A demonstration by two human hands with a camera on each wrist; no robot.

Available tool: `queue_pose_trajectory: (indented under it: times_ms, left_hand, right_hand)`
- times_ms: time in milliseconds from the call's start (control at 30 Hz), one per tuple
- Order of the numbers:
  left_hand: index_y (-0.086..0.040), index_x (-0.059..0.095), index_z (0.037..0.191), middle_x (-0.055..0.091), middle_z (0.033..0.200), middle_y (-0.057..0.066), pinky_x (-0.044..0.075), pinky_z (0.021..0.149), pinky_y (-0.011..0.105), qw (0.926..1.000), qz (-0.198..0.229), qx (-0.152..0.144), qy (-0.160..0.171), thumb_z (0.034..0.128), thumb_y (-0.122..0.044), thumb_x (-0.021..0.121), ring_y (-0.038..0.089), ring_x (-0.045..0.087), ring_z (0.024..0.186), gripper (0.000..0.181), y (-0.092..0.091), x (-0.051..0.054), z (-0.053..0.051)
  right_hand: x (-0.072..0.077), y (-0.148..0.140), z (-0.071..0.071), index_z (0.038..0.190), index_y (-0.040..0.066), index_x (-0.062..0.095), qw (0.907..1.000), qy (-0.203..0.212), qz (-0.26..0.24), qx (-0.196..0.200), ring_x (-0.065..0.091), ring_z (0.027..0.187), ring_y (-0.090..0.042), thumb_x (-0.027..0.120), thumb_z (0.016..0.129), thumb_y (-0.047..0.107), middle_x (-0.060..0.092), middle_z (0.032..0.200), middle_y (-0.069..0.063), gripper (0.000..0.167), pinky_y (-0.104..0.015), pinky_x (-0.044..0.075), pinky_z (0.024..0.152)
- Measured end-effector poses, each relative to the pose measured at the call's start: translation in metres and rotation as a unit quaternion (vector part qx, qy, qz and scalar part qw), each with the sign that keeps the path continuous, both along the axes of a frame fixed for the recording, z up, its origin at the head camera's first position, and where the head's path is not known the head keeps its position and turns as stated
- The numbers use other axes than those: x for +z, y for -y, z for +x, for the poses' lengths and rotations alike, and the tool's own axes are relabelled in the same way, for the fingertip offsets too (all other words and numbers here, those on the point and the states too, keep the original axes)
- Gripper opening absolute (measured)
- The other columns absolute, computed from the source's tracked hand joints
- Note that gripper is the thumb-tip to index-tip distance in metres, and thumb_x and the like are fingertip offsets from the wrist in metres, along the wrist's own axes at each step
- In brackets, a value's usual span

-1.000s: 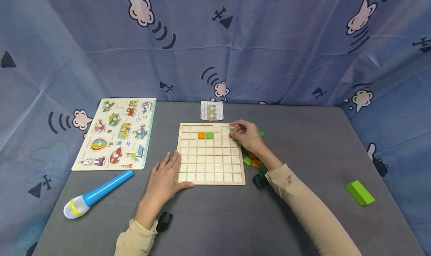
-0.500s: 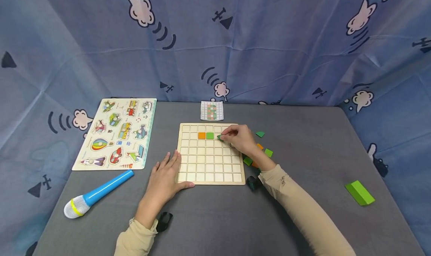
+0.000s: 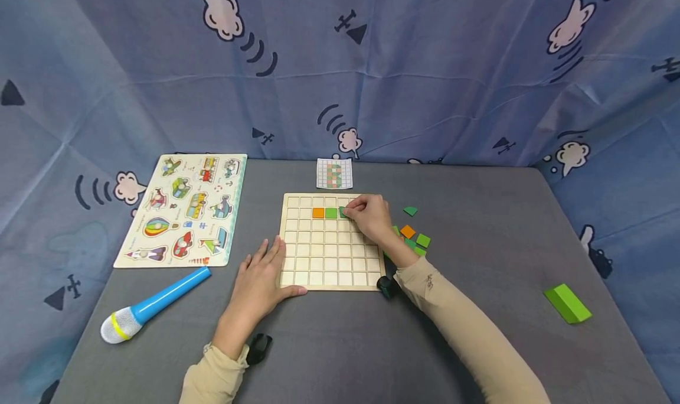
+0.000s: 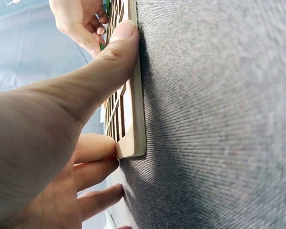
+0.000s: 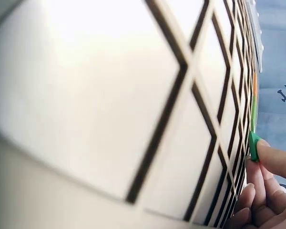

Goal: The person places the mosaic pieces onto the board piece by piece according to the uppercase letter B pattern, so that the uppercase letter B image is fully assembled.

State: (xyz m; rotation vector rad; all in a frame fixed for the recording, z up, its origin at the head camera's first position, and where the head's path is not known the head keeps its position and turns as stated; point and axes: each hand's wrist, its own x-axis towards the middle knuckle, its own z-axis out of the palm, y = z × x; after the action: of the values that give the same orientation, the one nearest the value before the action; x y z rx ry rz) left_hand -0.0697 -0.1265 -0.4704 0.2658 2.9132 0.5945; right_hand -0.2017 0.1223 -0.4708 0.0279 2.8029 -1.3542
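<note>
My right hand point(image 3: 370, 218) pinches a dark green tile point(image 5: 254, 145) between thumb and fingers, over the second row of the gridded wooden board point(image 3: 317, 266). Part of that tile is hidden by the fingertips. Just left of it, a light green tile point(image 3: 331, 213) and an orange tile point(image 3: 317, 213) lie side by side in their cells. My left hand point(image 3: 257, 286) rests at the board's lower left corner; in the left wrist view its thumb point(image 4: 121, 40) lies on the front rim and its extended fingers touch the side.
Loose green and orange tiles point(image 3: 422, 240) lie right of the board, partly behind my right arm. A small pattern card point(image 3: 334, 174) lies beyond it. Left are a picture puzzle board point(image 3: 183, 212) and a toy microphone point(image 3: 154, 306); a green block point(image 3: 567, 303) is far right.
My right hand has carried the dark green tile leftward from the board's right edge to the cell beside the light green tile. The left hand has stayed in place.
</note>
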Motion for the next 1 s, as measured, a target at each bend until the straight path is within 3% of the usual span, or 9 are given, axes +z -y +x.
queue_pose_trajectory:
  times_ms: [267, 600, 833, 1000]
  left_hand:
    - [0.000, 0.040, 0.162, 0.036, 0.171, 0.018, 0.031, 0.121, 0.071, 1.0000, 0.002, 0.000, 0.000, 0.0813, -0.053, 0.088, 0.043, 0.033, 0.159, 0.108, 0.000, 0.003, 0.001]
    - [0.000, 0.041, 0.162, 0.036, 0.171, 0.018, 0.032, 0.121, 0.071, 1.0000, 0.006, 0.002, -0.002, 0.0808, -0.052, 0.088, 0.043, 0.033, 0.159, 0.108, 0.000, 0.004, 0.002]
    - [0.001, 0.042, 0.161, 0.037, 0.170, 0.018, 0.033, 0.121, 0.071, 1.0000, 0.003, 0.003, -0.003, 0.0802, -0.052, 0.089, 0.043, 0.033, 0.159, 0.108, -0.001, 0.005, 0.002]
    - [0.000, 0.041, 0.162, 0.037, 0.170, 0.018, 0.032, 0.121, 0.070, 1.0000, 0.002, 0.002, -0.001, 0.0807, -0.052, 0.089, 0.043, 0.033, 0.159, 0.108, -0.001, 0.005, 0.002]
  right_hand:
    - [0.002, 0.002, -0.001, 0.092, 0.005, 0.083, 0.9997, 0.003, 0.019, 0.013, 0.066, 0.076, -0.023, 0.080, 0.096, 0.013, 0.076, 0.086, -0.011, 0.009, -0.032, 0.051, 0.072]
    - [0.002, -0.002, 0.001, 0.092, 0.006, 0.082, 0.9991, 0.003, 0.021, 0.036, 0.063, 0.074, -0.020, 0.079, 0.097, 0.012, 0.075, 0.086, -0.010, 0.009, -0.030, 0.049, 0.071]
    - [0.003, -0.025, 0.002, 0.099, 0.004, 0.081, 0.9980, -0.018, 0.019, 0.057, 0.065, 0.082, -0.025, 0.077, 0.098, 0.011, 0.075, 0.092, -0.014, 0.008, -0.032, 0.051, 0.074]
    - [0.004, -0.047, 0.003, 0.105, 0.004, 0.081, 0.9978, -0.010, 0.017, 0.064, 0.067, 0.086, -0.025, 0.074, 0.100, 0.008, 0.076, 0.100, -0.016, 0.009, -0.031, 0.052, 0.074]
